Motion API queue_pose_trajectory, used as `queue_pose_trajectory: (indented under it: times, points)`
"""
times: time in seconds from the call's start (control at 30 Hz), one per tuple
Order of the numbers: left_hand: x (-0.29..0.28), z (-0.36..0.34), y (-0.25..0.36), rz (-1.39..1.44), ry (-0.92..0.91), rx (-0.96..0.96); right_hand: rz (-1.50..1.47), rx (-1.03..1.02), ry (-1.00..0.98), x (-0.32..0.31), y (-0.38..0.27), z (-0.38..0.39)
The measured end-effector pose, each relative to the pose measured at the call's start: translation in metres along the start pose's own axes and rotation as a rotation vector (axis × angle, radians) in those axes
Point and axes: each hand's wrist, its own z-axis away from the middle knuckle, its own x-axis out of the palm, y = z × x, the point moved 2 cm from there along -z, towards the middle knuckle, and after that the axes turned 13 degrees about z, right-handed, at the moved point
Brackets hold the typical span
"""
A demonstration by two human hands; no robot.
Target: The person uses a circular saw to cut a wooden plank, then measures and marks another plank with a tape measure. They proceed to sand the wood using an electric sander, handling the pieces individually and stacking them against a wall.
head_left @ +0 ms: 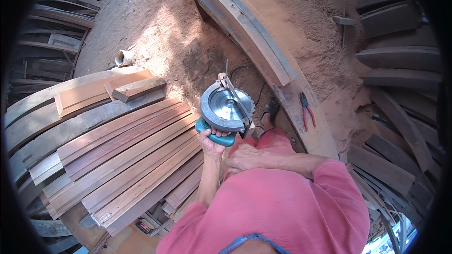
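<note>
A circular saw (219, 110) with a round steel blade and teal handle is held up in front of me. My left hand (212, 141) grips that handle from below, the blade facing upward. My right hand (242, 159) lies low against my body just below the saw, fingers curled; whatever they may hold is hidden. Red-handled pliers (307, 112) lie on a long wooden beam to the right. A black cord (245, 67) runs on the sandy ground behind the saw.
Several planks (117, 155) lie side by side at left, with short offcuts (139, 89) on them. A white container (123, 58) sits beyond them. The long beam (240, 23) runs from top centre down the right. Stacked boards (395, 75) line both edges, with sawdust on the ground (320, 42).
</note>
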Motion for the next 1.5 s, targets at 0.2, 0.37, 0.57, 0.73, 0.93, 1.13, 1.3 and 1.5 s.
queue_pose_trajectory:
  times: [0.2,0.37,0.57,0.73,0.93,1.13,1.3,1.5]
  points:
    - [-0.009,0.001,-0.001,-0.046,-0.020,0.028,0.081,0.025,0.010,0.016,0.036,-0.013]
    - [-0.015,-0.003,0.004,-0.004,-0.008,0.029,0.101,-0.021,-0.068,0.006,0.030,-0.020]
    - [-0.013,-0.001,0.011,-0.011,0.004,0.000,0.004,-0.175,0.026,0.018,0.020,-0.030]
    - [-0.007,0.002,0.010,-0.021,0.006,0.032,0.158,0.154,-0.052,0.036,0.074,-0.012]
    - [-0.020,-0.003,0.016,0.032,0.006,0.082,0.046,-0.021,0.081,0.004,0.022,-0.025]
    - [-0.019,0.006,0.018,0.072,-0.013,0.151,0.058,0.014,0.046,0.015,0.025,-0.014]
    - [-0.008,0.013,0.012,0.039,0.003,0.221,0.104,0.069,0.113,0.014,0.058,-0.013]
    - [-0.004,0.012,0.005,0.037,0.020,0.244,0.122,0.089,-0.061,0.005,0.047,-0.013]
